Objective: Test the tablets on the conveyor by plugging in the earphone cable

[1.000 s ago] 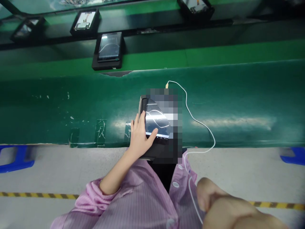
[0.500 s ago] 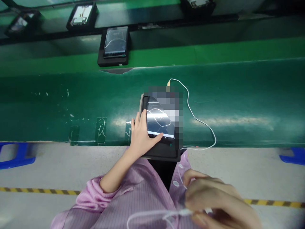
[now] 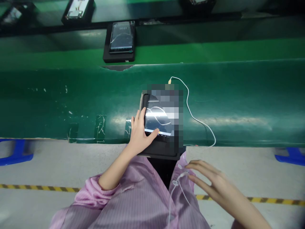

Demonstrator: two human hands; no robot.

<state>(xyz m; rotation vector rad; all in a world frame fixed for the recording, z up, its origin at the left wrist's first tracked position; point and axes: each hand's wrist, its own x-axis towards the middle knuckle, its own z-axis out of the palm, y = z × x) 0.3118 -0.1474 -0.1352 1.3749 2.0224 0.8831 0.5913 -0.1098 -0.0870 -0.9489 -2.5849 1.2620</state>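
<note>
A phone with a lit glossy screen (image 3: pixel 156 121) lies in a black tray (image 3: pixel 159 149) at the near edge of the green conveyor belt (image 3: pixel 238 95). My left hand (image 3: pixel 139 133) grips the phone's left side, thumb on the lower screen. A thin white cable (image 3: pixel 190 109) is plugged into the phone's far end and loops right, then down to my lap. My right hand (image 3: pixel 212 183) hovers low over my pink smock, fingers stretched out, the cable's lower end (image 3: pixel 181 176) at its fingertips.
Farther back, another phone in a black tray (image 3: pixel 120 41) rides a second green belt, with more trays (image 3: pixel 77 9) behind it. Blue stools (image 3: pixel 14 152) stand at left and right (image 3: pixel 290 156) under the belt. A yellow-black floor stripe (image 3: pixel 35 188) crosses the grey floor.
My right hand has opened from a closed grasp on the cable and moved up toward the tray. My left hand has stayed on the phone. The far trays have drifted right.
</note>
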